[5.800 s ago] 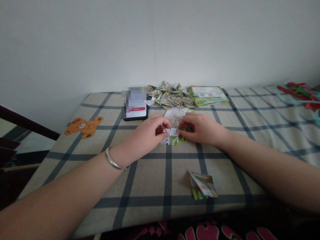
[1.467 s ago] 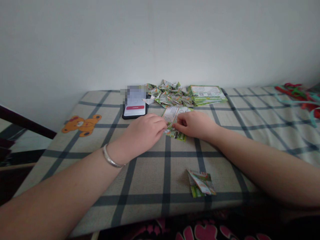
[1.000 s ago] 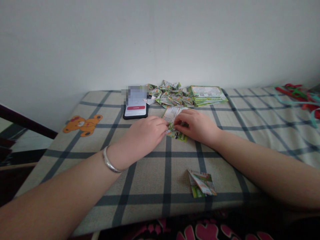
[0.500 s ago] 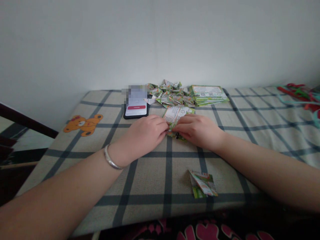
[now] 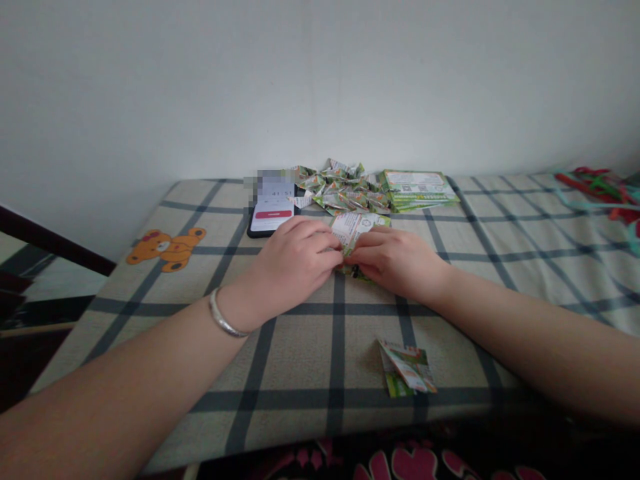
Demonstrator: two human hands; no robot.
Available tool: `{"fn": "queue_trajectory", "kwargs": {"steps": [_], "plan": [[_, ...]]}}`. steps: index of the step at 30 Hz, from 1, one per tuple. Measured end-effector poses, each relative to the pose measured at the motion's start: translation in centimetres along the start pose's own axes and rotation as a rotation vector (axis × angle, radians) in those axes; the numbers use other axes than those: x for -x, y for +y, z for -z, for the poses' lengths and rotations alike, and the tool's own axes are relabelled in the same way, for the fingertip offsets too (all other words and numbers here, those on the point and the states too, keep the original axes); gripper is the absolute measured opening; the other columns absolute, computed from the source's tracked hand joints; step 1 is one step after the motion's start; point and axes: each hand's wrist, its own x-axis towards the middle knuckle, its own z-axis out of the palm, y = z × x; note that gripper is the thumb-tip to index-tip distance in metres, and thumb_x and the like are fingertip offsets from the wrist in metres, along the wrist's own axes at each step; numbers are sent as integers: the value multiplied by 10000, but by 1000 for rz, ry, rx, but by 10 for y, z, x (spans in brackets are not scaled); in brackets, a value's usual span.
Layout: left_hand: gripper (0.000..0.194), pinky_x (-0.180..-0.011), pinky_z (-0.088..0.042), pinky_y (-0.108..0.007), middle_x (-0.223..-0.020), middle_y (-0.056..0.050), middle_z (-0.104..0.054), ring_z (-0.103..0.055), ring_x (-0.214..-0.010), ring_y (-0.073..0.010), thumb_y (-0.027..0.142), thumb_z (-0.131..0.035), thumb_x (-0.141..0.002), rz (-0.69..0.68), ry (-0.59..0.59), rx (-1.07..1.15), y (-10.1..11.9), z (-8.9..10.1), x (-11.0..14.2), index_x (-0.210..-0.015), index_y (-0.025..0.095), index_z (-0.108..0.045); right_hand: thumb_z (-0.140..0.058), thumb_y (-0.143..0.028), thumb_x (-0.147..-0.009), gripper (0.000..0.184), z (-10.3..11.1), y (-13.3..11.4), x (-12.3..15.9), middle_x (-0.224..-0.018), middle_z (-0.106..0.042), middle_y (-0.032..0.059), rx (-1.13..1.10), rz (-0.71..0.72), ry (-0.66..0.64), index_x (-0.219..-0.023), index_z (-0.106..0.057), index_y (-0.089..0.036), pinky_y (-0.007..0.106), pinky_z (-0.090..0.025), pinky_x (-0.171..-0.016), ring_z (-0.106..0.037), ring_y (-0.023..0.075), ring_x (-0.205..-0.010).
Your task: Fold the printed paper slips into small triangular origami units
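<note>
A green and white printed paper sheet (image 5: 356, 225) lies on the checked tablecloth, partly covered by my fingers. My left hand (image 5: 305, 257) is closed at the sheet's left edge, its fingertips pressed together there. From the right, my right hand (image 5: 393, 257) pinches the same sheet near its middle. Both sets of fingertips nearly meet, and the spot between them is mostly hidden. Closer to me rests a folded piece of similar paper (image 5: 407, 368). Just beyond the sheet sit several folded paper pieces (image 5: 350, 193) in rows.
A stack of flat green printed sheets (image 5: 420, 190) lies at the back right by the wall. The phone (image 5: 273, 217) with a lit screen is left of the folded pieces. An orange bear figure (image 5: 167, 249) marks the cloth's left side. Red and green items (image 5: 600, 190) lie far right.
My left hand has shifted slightly up and to the right, now covering more of the sheet's left edge and the phone's lower corner. My right hand has hardly moved.
</note>
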Motion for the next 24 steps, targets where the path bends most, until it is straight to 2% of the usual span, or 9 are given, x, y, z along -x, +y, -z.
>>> {"fn": "queue_trajectory", "kwargs": {"steps": [3, 10, 16, 24], "plan": [[165, -947, -445, -454, -1018, -51, -684, -564, -1069, -259, 206, -504, -940, -15, -60, -48, 3, 3, -1, -888, 182, -658, -503, -116, -891, 224, 1, -1, 1, -859, -669, 45, 25, 18, 1, -888, -716, -186, 295, -362, -711, -561, 172, -805], [111, -838, -465, -424, -887, -46, -644, -575, -918, -245, 198, -553, -906, -40, -81, -95, 6, 2, 0, -835, 192, -638, -518, -144, -860, 195, 6, -7, 2, -819, -661, 35, 159, -24, -11, -761, -680, -189, 309, -267, -589, -547, 155, -718], [77, -810, -469, -405, -908, -46, -648, -589, -885, -242, 184, -572, -902, -56, -135, -143, 12, 8, 1, -915, 179, -647, -550, -161, -874, 169, 12, -12, 3, -824, -654, 24, 238, -50, -29, -769, -678, -195, 309, -221, -550, -570, 156, -705], [165, -821, -475, -406, -933, -38, -680, -603, -888, -236, 176, -543, -923, -62, -163, -124, 9, 11, 2, -999, 183, -689, -557, -170, -877, 159, 14, -11, 4, -843, -655, 9, 239, -108, -73, -812, -693, -220, 304, -215, -515, -599, 165, -723]]}}
